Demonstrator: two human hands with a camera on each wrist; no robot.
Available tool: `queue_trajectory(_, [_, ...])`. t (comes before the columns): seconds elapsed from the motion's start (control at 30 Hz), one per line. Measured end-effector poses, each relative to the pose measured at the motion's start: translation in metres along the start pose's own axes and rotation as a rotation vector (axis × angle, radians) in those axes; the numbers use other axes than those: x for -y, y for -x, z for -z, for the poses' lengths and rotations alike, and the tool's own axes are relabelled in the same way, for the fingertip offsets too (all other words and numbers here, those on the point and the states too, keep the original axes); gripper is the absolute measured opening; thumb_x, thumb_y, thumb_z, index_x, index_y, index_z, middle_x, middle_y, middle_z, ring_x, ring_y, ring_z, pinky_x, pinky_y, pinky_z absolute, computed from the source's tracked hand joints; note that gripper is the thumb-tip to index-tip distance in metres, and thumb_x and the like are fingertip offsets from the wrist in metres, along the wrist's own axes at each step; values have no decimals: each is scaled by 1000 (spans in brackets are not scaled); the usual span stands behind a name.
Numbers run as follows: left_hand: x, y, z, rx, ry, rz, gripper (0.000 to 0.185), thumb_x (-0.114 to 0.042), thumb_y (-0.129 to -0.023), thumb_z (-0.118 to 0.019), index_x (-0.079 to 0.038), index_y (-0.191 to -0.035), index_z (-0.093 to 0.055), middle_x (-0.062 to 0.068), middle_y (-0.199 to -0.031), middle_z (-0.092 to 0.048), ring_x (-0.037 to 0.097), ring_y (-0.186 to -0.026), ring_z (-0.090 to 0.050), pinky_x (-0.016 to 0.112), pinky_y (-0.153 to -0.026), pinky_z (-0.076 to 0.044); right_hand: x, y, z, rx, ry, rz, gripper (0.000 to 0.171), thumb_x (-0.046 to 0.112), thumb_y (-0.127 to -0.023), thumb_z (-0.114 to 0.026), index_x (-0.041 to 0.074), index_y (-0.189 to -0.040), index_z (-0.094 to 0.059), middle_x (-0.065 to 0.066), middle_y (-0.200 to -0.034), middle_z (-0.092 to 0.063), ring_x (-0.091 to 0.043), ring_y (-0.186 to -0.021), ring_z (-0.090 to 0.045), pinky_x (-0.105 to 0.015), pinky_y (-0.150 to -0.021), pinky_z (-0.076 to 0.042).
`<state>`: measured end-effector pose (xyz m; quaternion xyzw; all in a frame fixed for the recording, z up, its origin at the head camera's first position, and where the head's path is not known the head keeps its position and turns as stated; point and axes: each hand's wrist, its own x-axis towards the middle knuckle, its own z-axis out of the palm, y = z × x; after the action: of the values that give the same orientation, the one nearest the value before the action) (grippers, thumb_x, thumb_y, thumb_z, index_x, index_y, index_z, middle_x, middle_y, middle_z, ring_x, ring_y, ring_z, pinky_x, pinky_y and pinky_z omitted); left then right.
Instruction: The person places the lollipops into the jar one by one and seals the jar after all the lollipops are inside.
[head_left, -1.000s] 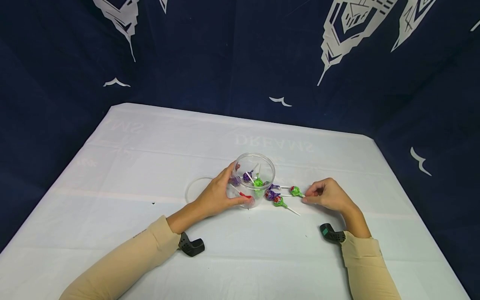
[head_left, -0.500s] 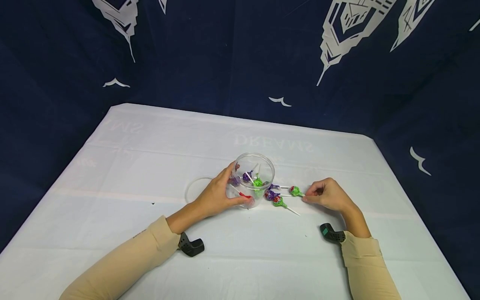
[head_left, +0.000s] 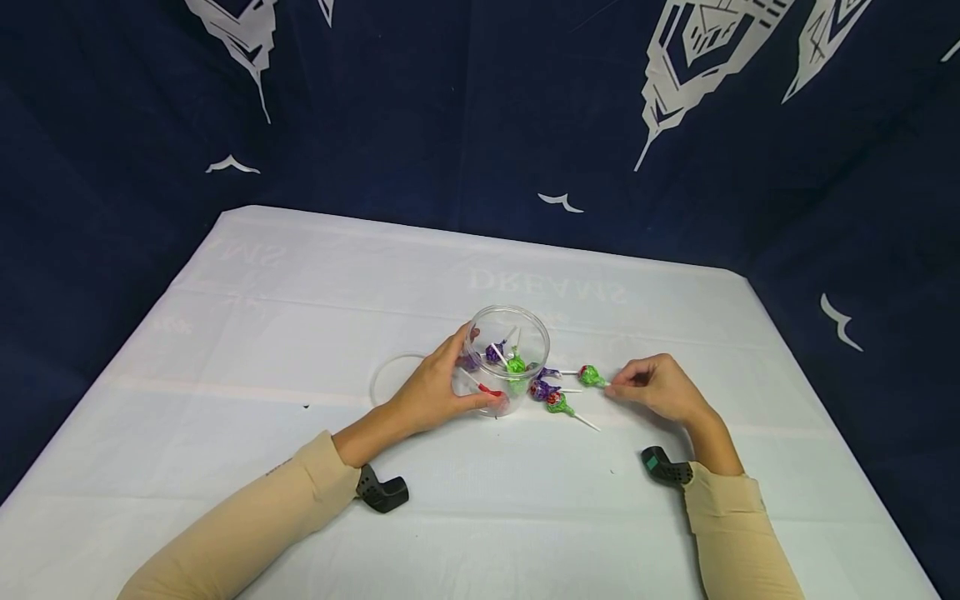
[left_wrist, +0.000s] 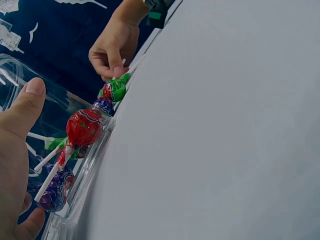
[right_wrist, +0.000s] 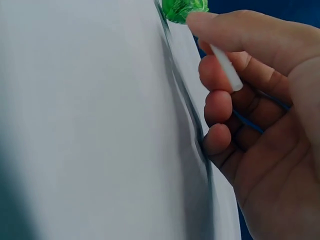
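Note:
My left hand [head_left: 429,392] grips a clear plastic jar [head_left: 544,337] from its left side, thumb in front. Inside are several wrapped lollipops, among them a purple one [head_left: 495,353], a green one [head_left: 516,365] and a red one [left_wrist: 84,128]. My right hand [head_left: 663,388] pinches the white stick [right_wrist: 227,67] of a green-and-red lollipop [head_left: 590,376], whose head points toward the jar. Just right of the jar, a purple lollipop [head_left: 542,390] and another green-and-red lollipop [head_left: 557,403] lie on the table; a further purple wrapper [head_left: 550,373] is partly hidden behind them.
A clear round rim [head_left: 375,379], perhaps a lid, lies left of the jar, partly covered by my left wrist. White cloth covers the table [head_left: 480,517]. A dark blue patterned curtain [head_left: 420,125] hangs behind its far edge.
The pinched green-and-red lollipop has shifted slightly up and left in the head view, with a small movement of my right hand. My left hand and the jar have stayed put.

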<state>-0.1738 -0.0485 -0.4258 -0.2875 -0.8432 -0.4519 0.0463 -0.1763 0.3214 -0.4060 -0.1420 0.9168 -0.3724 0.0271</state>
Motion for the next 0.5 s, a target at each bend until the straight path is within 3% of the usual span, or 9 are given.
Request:
queue_trajectory(0.37, [-1, 0, 0, 2, -1, 4, 109, -37, -76, -87, -4, -156, -21, 18, -150, -41, 30, -124, -53, 44, -107, -40, 7, 1, 1, -39, -49, -36, 6, -4, -80, -78, -7, -81, -72, -7, -73, -67, -7, -62, -52, -20, -56, -45])
queue_trajectory(0.5, [-1, 0, 0, 1, 0, -3, 109, -37, -76, -87, -4, -156, -21, 18, -150, -41, 31, -125, -53, 45, -107, -40, 5, 1, 2, -40, -78, -38, 8, -2, -81, -79, -6, -83, -73, -3, -73, -68, -6, -63, -54, -19, -56, -47])
